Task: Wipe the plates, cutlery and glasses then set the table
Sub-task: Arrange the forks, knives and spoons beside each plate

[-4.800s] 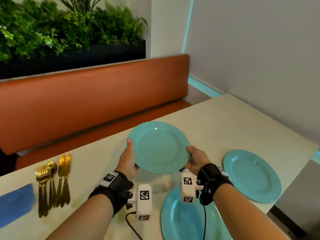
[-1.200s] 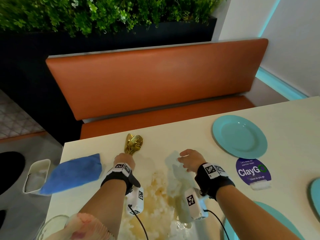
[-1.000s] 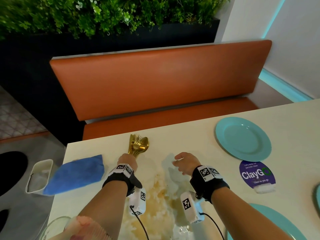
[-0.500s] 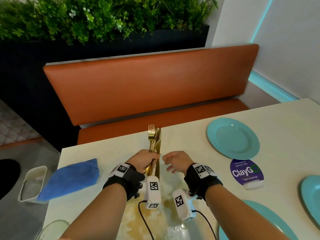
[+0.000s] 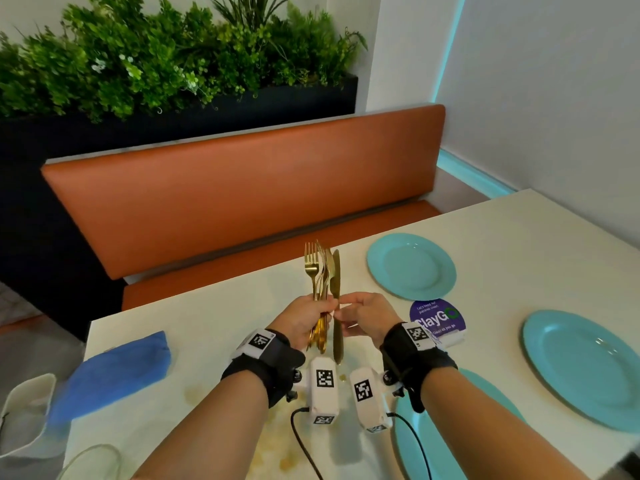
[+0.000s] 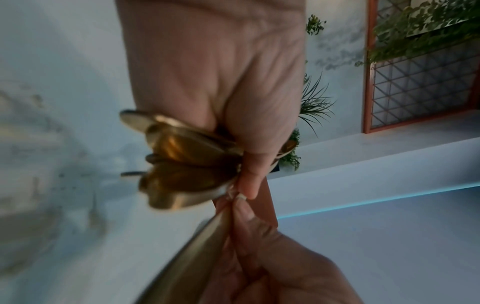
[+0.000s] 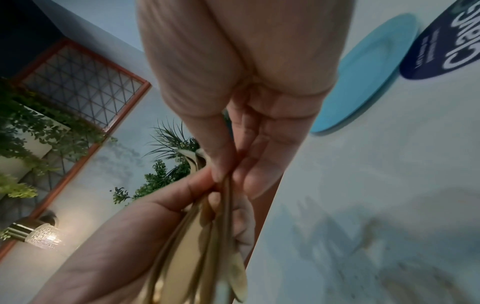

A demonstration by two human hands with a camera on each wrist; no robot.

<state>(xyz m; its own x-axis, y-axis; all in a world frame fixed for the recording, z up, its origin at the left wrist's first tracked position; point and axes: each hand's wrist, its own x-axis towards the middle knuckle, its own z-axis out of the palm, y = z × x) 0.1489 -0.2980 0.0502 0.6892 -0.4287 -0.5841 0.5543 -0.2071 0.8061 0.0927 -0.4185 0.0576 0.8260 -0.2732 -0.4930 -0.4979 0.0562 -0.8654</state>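
My left hand (image 5: pixel 304 320) grips a bundle of gold cutlery (image 5: pixel 319 271) upright above the table, fork tines pointing up. Its handle ends (image 6: pixel 182 156) fan out below my left palm in the left wrist view. My right hand (image 5: pixel 360 315) pinches one gold knife (image 5: pixel 336 299) at its middle, right beside the bundle. In the right wrist view the thumb and fingers (image 7: pixel 221 170) close on the thin knife edge (image 7: pixel 228 205). Three teal plates lie on the table: one far (image 5: pixel 411 266), one right (image 5: pixel 585 368), one near (image 5: pixel 446 434) partly under my right forearm.
A blue cloth (image 5: pixel 110 375) lies at the table's left edge beside a white container (image 5: pixel 24 414). A glass rim (image 5: pixel 90 459) shows at bottom left. A purple ClayGo sign (image 5: pixel 438 318) stands between the plates. Brownish stains (image 5: pixel 277 455) mark the table. An orange bench (image 5: pixel 242 188) runs behind.
My left hand picked the gold cutlery up off the table and raised it upright. My right hand moved in from the table surface and now pinches a knife beside the bundle.
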